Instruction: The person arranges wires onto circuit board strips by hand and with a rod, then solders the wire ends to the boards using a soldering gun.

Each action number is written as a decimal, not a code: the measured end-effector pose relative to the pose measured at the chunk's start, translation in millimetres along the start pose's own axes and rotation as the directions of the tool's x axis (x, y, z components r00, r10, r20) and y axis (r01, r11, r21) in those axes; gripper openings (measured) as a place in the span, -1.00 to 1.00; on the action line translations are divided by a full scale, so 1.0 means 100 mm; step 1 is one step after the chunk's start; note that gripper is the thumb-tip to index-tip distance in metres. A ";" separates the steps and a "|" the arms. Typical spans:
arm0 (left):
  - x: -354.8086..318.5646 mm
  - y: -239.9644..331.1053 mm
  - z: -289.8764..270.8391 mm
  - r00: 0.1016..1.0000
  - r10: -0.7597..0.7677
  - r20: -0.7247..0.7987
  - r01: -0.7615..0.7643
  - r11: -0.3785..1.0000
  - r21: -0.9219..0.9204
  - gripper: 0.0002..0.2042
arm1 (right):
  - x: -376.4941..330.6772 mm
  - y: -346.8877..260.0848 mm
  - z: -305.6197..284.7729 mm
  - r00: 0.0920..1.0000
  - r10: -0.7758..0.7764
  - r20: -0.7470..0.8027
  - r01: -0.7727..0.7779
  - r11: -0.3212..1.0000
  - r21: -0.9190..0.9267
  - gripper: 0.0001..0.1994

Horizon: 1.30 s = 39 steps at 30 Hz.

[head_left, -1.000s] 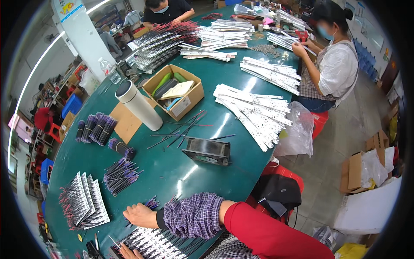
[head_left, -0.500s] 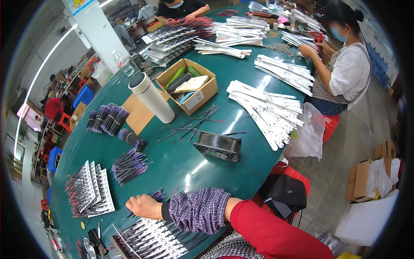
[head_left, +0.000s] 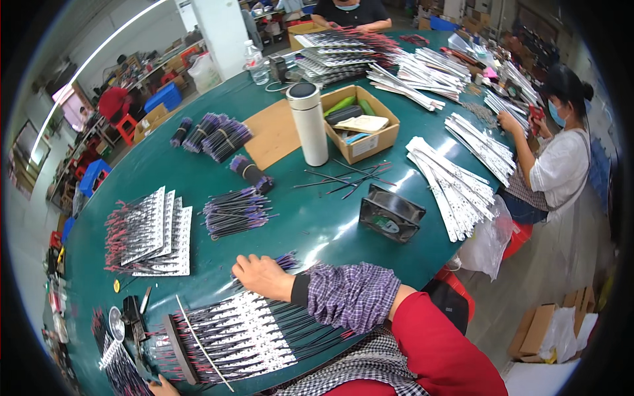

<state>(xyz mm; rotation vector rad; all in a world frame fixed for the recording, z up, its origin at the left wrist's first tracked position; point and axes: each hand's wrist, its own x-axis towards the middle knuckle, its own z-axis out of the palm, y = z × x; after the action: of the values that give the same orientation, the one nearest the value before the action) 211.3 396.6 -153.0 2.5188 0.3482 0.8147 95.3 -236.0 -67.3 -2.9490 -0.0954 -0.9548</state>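
"Our right hand is at the far edge of the patterned white card. Does it have a wire?"

"We can't tell. Its fingers curl down by a little heap of purple-tipped wires, and their tips are hidden."

"And our left hand?"

"Only a bit shows at the bottom, near the dark bar. We can't tell how open it is or what it has."

"How much is done?"

"The card lies on the green tabletop in front of us. Black wires run across most of it, it seems, with the bar over them. To the left, a stack of wired cards looks done to us."

"What's left?"

"We see a loose pile of wires, and tied bundles behind it. Those look unused. The white strips on our right show no wires that we can see."
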 end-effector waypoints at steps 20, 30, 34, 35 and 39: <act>-0.87 2.42 -1.40 0.757 0.050 0.651 0.628 -0.333 -0.704 -0.58 | -0.15 0.18 -0.32 0.985 -0.167 0.054 0.135 0.918 0.374 -0.66; -1.63 3.79 -1.08 0.707 0.078 0.702 0.669 0.246 -0.701 -0.44 | -0.19 0.21 -0.38 0.972 -0.226 0.059 0.179 0.884 0.431 -0.68; -1.90 3.91 -1.02 0.660 0.020 0.751 0.648 0.492 -0.582 -0.53 | -0.20 0.20 -0.37 0.961 -0.263 0.082 0.206 0.885 0.419 -0.72; -1.94 3.85 -0.99 0.660 0.047 0.750 0.611 0.547 -0.572 -0.58 | -0.19 0.20 -0.38 0.961 -0.262 0.086 0.203 0.883 0.423 -0.72; -2.02 3.84 -0.93 0.615 0.127 0.778 0.466 0.737 -0.489 -0.72 | -0.18 0.20 -0.38 0.956 -0.279 0.086 0.224 0.890 0.398 -0.75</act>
<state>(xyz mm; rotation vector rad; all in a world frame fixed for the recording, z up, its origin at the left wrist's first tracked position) 31.7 25.2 8.8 1.8393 -0.0094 -0.2907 60.0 -258.4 -47.6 -2.6676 -0.6128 -0.6495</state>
